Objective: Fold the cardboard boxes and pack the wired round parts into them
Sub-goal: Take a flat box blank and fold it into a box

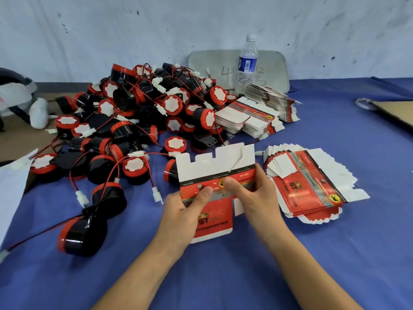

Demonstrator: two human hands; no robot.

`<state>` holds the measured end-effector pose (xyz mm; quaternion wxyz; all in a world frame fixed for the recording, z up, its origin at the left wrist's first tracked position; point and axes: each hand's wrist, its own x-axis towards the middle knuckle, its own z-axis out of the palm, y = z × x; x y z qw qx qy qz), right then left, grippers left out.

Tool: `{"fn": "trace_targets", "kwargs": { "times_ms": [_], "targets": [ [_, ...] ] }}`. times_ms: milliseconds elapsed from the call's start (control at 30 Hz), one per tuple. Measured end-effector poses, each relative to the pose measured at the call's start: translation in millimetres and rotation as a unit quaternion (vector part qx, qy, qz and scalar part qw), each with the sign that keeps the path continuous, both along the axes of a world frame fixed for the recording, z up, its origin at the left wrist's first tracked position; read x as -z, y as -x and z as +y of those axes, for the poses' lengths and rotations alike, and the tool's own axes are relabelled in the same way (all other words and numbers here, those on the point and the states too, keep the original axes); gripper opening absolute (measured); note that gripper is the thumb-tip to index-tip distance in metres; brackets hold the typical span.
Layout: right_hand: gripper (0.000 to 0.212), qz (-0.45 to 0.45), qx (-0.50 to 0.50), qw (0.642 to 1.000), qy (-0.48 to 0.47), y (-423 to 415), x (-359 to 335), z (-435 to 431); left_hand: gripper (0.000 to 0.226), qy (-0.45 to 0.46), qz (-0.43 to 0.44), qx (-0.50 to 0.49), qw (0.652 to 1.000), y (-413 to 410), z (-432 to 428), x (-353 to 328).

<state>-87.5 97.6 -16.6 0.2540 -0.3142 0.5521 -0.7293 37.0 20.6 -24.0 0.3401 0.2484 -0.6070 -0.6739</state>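
The flat cardboard box [214, 180] in the middle of the frame is pinched by both hands' fingers [205, 193], ready to fold; next it probably needs popping open.

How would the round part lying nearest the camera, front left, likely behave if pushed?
The round part seems to rest on its curved side, so it would probably roll rather than slide on the blue cloth. Its red-and-black wire trails off left and may drag or snag. The glossy shell looks rigid, not squashy.
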Motion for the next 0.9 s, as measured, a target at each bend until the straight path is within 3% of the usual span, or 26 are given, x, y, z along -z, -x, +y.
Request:
{"fn": "trace_targets", "kwargs": {
  "times_ms": [133,233,333,433,533,600,733,833,900],
  "targets": [
    [0.026,-0.010,-0.009,1.000,0.027,0.6,1.9,0.8,0.020,-0.087,0.018,0.025,0.996,-0.4,-7.8,0.1],
    [0.025,0.027,0.021,0.999,-0.002,-3.6,4.1,-0.1,0.019,-0.084,0.012,0.020,0.996,0.8,-8.0,4.2],
    [0.041,0.049,0.046,0.996,-0.062,-5.3,4.9,0.4,0.021,-0.093,0.025,0.017,0.995,2.2,-4.8,8.5],
    [0.065,0.037,-0.013,0.997,-0.067,-8.1,2.7,0.5,0.047,-0.142,0.056,0.068,0.986,1.6,-2.0,8.5],
    [0.040,-0.002,-0.122,0.992,-0.037,-12.4,-3.8,4.7,0.075,-0.073,0.034,0.056,0.995,2.3,-2.0,9.4],
    [0.023,-0.051,-0.187,0.980,-0.034,-17.4,-7.5,8.9,0.074,0.007,0.020,0.025,0.999,4.2,-4.3,8.0],
    [0.031,-0.132,-0.253,0.958,-0.017,-16.8,-9.5,12.3,0.061,0.108,0.012,-0.034,0.993,1.2,-12.0,6.8],
    [0.050,-0.122,-0.252,0.960,0.010,-16.4,-13.6,11.5,0.063,0.096,0.026,-0.032,0.995,0.6,-9.5,2.7],
    [0.057,-0.092,-0.198,0.976,0.015,-19.8,-13.0,9.2,0.057,0.066,0.030,-0.006,0.997,0.8,-3.8,1.3]
  ]
}}
